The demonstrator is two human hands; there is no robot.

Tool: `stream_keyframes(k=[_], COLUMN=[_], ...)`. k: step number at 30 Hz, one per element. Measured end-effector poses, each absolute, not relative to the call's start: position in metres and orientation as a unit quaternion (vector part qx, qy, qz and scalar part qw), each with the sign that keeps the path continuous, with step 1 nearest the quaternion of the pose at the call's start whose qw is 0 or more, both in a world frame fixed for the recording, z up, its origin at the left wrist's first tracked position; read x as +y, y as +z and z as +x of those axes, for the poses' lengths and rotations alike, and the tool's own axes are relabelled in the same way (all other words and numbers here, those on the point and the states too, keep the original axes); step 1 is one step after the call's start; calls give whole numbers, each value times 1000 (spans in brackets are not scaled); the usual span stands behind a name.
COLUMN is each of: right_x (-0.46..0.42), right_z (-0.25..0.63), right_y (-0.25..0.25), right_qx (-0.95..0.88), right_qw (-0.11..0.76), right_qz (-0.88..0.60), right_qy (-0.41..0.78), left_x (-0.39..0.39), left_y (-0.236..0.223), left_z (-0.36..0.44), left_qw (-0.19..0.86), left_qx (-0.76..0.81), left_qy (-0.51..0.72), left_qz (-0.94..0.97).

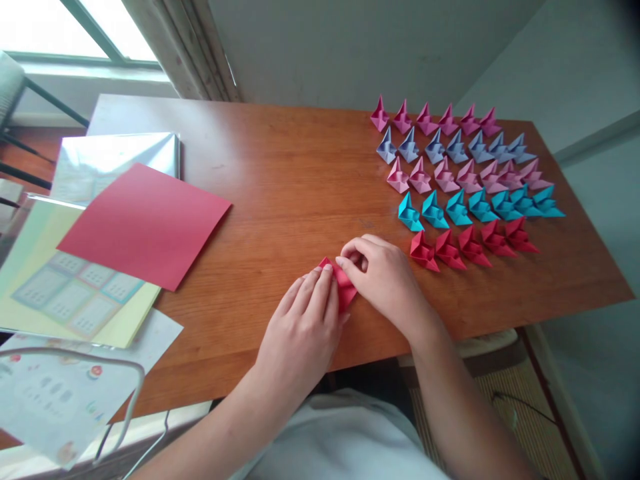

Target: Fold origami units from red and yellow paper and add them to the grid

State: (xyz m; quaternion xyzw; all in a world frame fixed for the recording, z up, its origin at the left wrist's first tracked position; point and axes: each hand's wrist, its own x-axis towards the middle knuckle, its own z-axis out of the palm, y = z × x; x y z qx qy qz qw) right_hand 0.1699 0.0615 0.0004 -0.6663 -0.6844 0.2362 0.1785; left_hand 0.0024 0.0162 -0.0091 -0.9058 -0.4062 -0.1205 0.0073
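A small piece of folded red origami paper [345, 288] lies on the table near its front edge, partly covered by my hands. My left hand [305, 317] rests over its left side, fingers close together and pressing it down. At its upper right edge, my right hand [383, 277] has thumb and index finger pinched together on the paper, with the other fingers curled. The fold under my left fingers is hidden.
On the right of the wooden table [280, 167] stand rows of folded paper pieces: magenta [427, 120], lavender [456, 147], pink [469, 177], turquoise [458, 208] and red [471, 245]. A large red sheet [150, 227] lies over sheets and packets at left, near a bent metal tube [135, 387].
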Motion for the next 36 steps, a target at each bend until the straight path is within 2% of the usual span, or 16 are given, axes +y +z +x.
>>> stream_keyframes(k=[3, 15, 25, 36], right_x=[76, 96, 94, 92], right_z=[173, 165, 166, 168], right_y=[2, 17, 13, 8], right_qx=[-701, -715, -718, -721], right_qw=[169, 24, 39, 54], right_qz=[-641, -657, -655, -650], right_qy=[262, 237, 230, 233], left_x=[16, 11, -2, -16], left_y=[-10, -4, -6, -12], left_z=[2, 5, 22, 29], left_qw=[14, 14, 13, -72], left_qx=[-405, -397, -419, -463], left_qy=[-114, -45, 5, -10], left_qz=[-907, -916, -908, -883])
